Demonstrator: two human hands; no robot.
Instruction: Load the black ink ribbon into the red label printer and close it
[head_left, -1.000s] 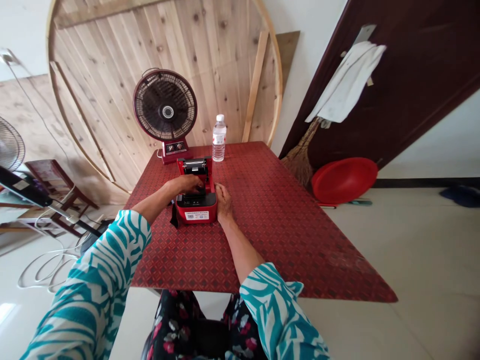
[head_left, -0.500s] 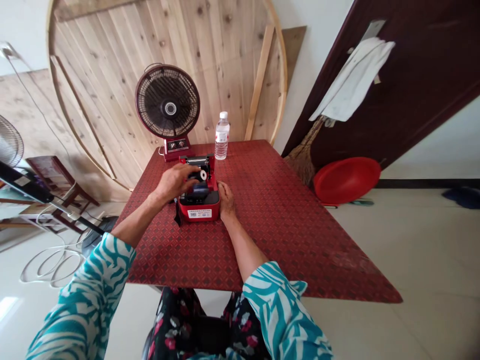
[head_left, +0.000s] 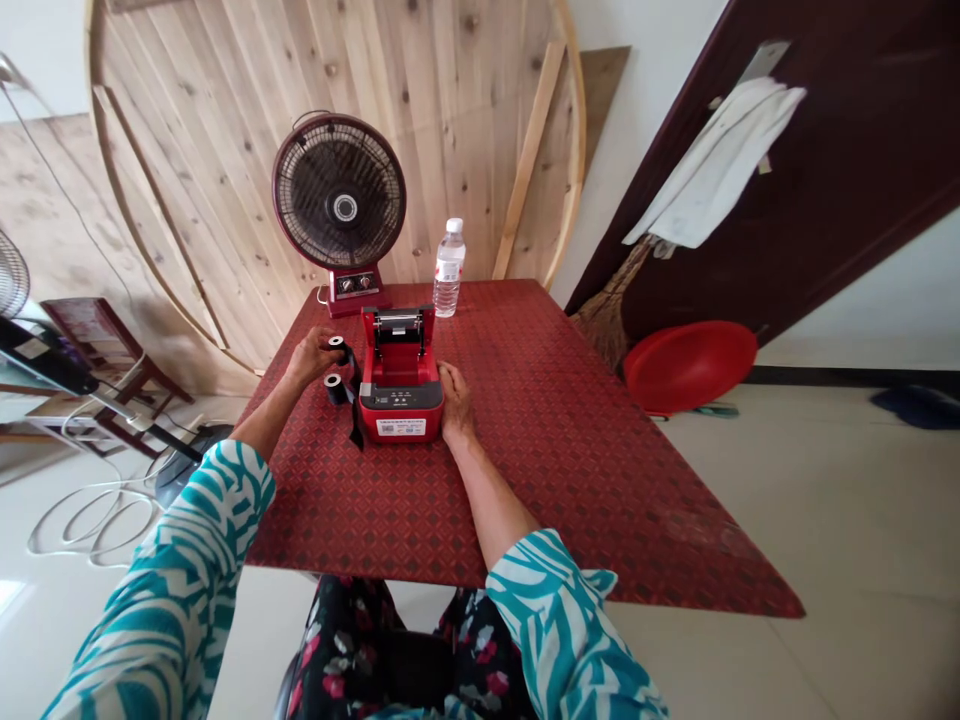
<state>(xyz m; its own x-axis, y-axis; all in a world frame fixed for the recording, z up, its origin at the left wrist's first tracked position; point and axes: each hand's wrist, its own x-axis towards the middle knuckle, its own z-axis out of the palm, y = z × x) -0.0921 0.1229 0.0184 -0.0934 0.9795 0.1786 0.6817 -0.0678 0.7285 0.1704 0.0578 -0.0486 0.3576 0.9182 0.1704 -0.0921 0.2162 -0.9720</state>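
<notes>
A red label printer [head_left: 401,385] sits with its lid standing open near the middle of a table with a red patterned cover [head_left: 540,470], and its interior is hard to make out. Just left of it, the left hand [head_left: 311,358] pinches a black spool [head_left: 339,343] between its fingertips, which hide part of the spool. A second black spool [head_left: 336,389] lies lower down, and a black ribbon [head_left: 354,428] hangs beside the printer; its path between the spools is hard to follow. The right hand [head_left: 456,405] lies with fingers together, touching the printer's right side. Behind stand a desk fan [head_left: 339,192] and a water bottle [head_left: 448,270].
</notes>
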